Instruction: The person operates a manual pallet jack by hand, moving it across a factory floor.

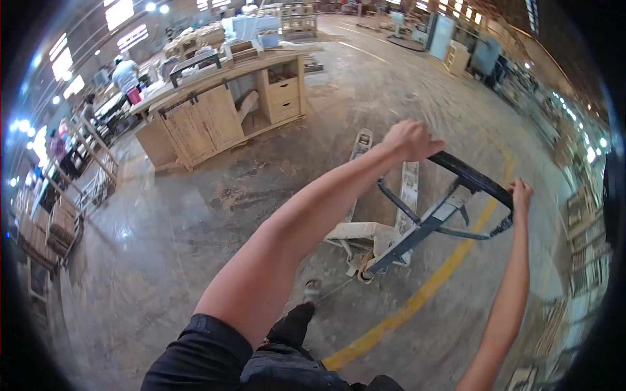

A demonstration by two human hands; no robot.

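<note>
A pallet jack (417,228) stands on the concrete floor in front of me, its two pale, worn forks pointing away. My left hand (412,139) is closed around the left end of its black handle bar (466,173). At the bar's right end, my right hand (520,194) is wrapped round the grip. The dark steering shaft leans toward me from the jack's base. Nothing lies on the visible part of the forks, though my left forearm hides some of them.
A long wooden cabinet (222,111) with a sliding door and drawers stands ahead left. A yellow line (417,303) curves across the floor. Stacked wooden pieces (55,225) are at far left, more stacks (583,260) along the right. People (124,75) stand beyond the cabinet.
</note>
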